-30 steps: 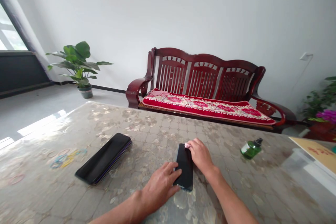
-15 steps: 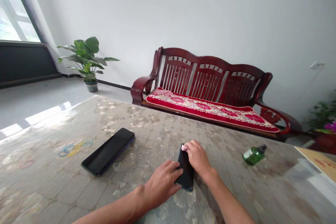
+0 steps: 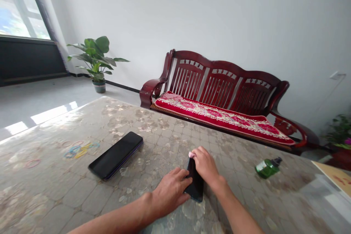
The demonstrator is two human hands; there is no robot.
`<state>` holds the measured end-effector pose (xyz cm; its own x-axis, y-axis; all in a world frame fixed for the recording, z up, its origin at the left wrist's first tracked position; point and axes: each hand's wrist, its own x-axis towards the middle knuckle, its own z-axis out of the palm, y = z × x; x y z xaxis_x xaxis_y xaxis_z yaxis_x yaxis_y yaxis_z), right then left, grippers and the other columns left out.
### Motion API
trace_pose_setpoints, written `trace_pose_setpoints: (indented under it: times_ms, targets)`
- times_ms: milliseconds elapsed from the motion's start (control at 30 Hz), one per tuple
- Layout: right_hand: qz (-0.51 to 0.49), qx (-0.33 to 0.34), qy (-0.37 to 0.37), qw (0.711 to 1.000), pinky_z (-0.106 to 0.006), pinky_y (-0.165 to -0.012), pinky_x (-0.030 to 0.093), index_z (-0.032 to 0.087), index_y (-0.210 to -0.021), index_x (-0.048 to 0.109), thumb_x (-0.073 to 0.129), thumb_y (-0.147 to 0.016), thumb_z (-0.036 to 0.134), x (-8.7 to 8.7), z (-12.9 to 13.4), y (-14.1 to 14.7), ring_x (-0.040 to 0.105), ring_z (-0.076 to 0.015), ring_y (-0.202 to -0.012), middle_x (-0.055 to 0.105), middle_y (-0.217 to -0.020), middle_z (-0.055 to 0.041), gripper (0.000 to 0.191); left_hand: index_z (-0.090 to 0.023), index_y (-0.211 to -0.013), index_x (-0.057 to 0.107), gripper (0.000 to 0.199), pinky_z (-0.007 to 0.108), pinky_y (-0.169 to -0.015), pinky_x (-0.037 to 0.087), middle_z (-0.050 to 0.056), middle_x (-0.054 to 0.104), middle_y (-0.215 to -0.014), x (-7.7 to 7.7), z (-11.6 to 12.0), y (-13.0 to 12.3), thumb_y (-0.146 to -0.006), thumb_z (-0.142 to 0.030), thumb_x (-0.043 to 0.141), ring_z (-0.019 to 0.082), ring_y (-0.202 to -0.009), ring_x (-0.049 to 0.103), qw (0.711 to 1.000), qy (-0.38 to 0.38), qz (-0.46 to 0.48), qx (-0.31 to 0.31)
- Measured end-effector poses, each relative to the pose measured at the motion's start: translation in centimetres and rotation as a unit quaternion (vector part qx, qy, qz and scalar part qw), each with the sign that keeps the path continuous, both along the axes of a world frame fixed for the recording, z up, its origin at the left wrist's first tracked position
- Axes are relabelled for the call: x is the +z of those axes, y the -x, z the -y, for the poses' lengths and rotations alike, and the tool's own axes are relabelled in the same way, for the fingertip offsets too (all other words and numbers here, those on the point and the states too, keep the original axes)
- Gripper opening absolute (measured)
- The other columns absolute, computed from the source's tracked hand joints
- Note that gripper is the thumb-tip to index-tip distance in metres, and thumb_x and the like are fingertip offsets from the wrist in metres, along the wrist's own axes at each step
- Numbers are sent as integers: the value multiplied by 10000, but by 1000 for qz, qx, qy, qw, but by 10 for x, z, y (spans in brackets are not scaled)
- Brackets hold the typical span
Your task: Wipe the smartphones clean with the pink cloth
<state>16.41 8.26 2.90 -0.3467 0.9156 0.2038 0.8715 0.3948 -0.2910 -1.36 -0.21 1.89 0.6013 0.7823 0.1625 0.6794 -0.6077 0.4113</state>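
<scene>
The left hand (image 3: 170, 192) lies spread on the phone (image 3: 197, 188); the right hand (image 3: 204, 164) pinches a pink bit (image 3: 191, 154) (tiny) at the phone's far end.

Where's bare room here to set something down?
Patterned tabletop lies bare between the black rectangular stack and the left hand, and between the right hand and the green translucent bottle; both hands crowd the flat black phone.

Counter's (image 3: 161, 146) greyish beige, blotchy florals over a grid. Phone's (image 3: 197, 187) plain black, phone stack (image 3: 116, 155) black with purplish edges, pale pink scrap (image 3: 191, 155). Bench (image 3: 228, 66) is dark red-brown, runner (image 3: 216, 113) red with pink-and-white florals, bottle (image 3: 266, 169) green.
</scene>
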Motion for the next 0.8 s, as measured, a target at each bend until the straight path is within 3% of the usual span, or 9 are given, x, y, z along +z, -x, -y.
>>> trace_pose_setpoints:
  times_ms: [133, 400, 667, 800]
  targets:
    - [3, -33, -14, 999, -231, -769, 385, 225, -839, 645, 456, -934, 136, 0, -22, 7, 593, -166, -901, 636, -931, -38, 229, -237, -1229, 598, 364, 377, -947, 488, 66, 594, -1265, 2, 0, 1, -874, -304, 644, 259, -1073, 562, 1000, 1, -10, 0]
    - [-55, 57, 37, 996, -201, -768, 389, 237, -836, 642, 451, -919, 117, -1, 21, -2, 595, -135, -889, 630, -914, -6, 240, -242, -1181, 611, 333, 361, -921, 493, 41, 631, -1144, 3, 0, -1, -856, -294, 660, 246, -1015, 568, 1000, -2, -1, 0]
    - [-19, -33, 2, 999, -222, -772, 398, 231, -833, 647, 467, -931, 155, 2, -17, 2, 598, -158, -889, 632, -921, -31, 219, -234, -1233, 592, 391, 380, -955, 482, 57, 599, -1257, 0, 0, -1, -854, -289, 666, 259, -1076, 558, 1000, -4, -11, 4]
    - [-44, 1, 16, 999, -212, -768, 401, 233, -826, 642, 452, -919, 119, 2, 7, 0, 599, -146, -877, 629, -906, -20, 240, -238, -1226, 589, 383, 371, -947, 482, 46, 613, -1210, 0, 1, -1, -853, -290, 662, 251, -1058, 556, 1000, 0, -5, 6]
